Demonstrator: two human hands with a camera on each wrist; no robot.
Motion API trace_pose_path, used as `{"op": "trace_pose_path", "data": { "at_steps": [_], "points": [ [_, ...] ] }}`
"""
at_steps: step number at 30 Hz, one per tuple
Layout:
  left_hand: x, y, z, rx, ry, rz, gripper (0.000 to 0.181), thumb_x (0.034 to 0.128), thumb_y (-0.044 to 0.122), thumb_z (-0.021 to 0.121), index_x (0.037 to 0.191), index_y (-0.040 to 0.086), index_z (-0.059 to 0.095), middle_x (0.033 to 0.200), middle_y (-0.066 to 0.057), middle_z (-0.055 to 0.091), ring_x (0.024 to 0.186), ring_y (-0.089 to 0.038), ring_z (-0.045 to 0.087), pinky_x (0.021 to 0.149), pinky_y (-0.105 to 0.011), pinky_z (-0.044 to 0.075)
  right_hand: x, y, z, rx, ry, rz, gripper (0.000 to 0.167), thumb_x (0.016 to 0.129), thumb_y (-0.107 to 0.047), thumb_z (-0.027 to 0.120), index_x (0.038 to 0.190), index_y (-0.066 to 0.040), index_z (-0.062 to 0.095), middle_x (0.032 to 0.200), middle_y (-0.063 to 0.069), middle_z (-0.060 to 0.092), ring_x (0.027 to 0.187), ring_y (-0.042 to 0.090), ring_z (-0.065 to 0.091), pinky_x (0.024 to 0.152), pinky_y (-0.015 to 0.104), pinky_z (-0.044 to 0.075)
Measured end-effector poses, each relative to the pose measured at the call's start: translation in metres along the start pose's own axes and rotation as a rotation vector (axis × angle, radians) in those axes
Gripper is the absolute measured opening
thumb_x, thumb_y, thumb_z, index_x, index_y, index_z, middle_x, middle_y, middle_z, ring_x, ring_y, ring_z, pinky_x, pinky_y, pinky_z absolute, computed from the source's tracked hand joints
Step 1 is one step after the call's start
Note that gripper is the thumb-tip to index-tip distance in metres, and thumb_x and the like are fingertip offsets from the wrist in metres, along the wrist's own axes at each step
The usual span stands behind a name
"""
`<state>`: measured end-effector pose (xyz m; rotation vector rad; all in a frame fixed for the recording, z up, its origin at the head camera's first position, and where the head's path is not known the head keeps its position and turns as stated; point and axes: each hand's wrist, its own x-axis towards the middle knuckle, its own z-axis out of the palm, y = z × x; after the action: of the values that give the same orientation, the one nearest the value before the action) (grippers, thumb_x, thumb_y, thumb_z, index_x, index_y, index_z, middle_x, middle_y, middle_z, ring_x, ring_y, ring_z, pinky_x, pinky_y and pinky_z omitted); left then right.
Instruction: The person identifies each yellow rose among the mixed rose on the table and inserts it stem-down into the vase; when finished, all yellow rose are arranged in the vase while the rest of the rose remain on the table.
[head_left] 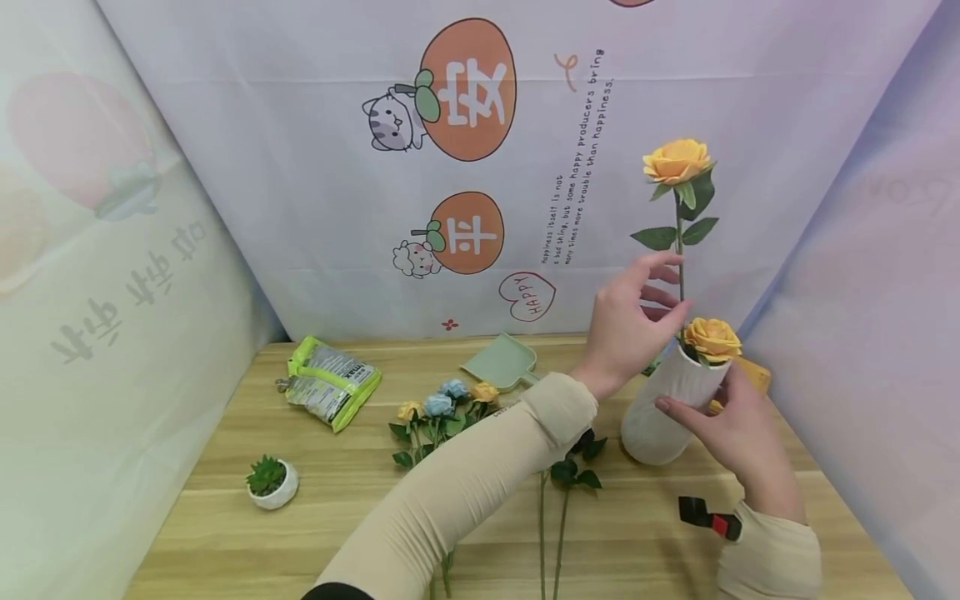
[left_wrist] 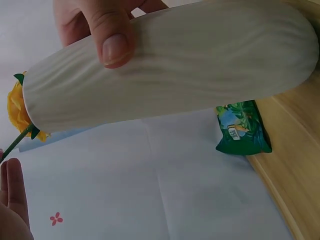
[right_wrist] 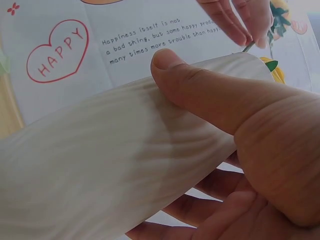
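Head view: left hand [head_left: 630, 317] pinches the stem of a tall yellow rose [head_left: 677, 162], bloom high above the white vase [head_left: 652, 425]; stem runs down to the vase mouth, depth inside hidden. Right hand [head_left: 753, 446] grips the vase near its top, thumb across the near side; base on wooden table [head_left: 637, 542]. Second yellow rose [head_left: 712, 340] sits low at the mouth. Blue and yellow roses [head_left: 438, 406] lie beyond the left sleeve [head_left: 457, 475], partly covered by it.

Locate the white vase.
Head view: the white vase is right of centre, gripped by the right hand, the lower yellow rose at its mouth and the left hand to its upper left.
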<state>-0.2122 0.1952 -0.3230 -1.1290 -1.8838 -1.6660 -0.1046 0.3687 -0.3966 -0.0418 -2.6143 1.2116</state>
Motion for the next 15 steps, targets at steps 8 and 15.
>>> {"op": "trace_pose_path", "data": {
  "at_steps": [8, 15],
  "points": [
    [-0.014, -0.010, 0.006, -0.001, -0.052, -0.009, 0.050, 0.0956, 0.003, 0.081, 0.140, 0.010, 0.058, 0.117, -0.008, 0.070, 0.092, 0.004, 0.068, 0.084, -0.012, 0.057, 0.001, 0.001, -0.001, 0.000, -0.004, -0.009, 0.095, 0.093, -0.033, 0.089, 0.161, 0.002, 0.032, 0.150, 0.028, 0.050, 0.133, 0.057, 0.053, 0.100, 0.077, 0.047],
    [-0.026, -0.018, 0.011, -0.009, -0.095, -0.014, 0.051, 0.0948, 0.002, 0.082, 0.139, 0.009, 0.058, 0.116, -0.011, 0.071, 0.089, 0.007, 0.068, 0.081, -0.010, 0.057, 0.001, 0.003, -0.002, 0.004, -0.015, -0.013, 0.095, 0.093, -0.033, 0.088, 0.163, -0.001, 0.031, 0.150, 0.023, 0.050, 0.135, 0.054, 0.053, 0.096, 0.032, 0.060]
  ]
}}
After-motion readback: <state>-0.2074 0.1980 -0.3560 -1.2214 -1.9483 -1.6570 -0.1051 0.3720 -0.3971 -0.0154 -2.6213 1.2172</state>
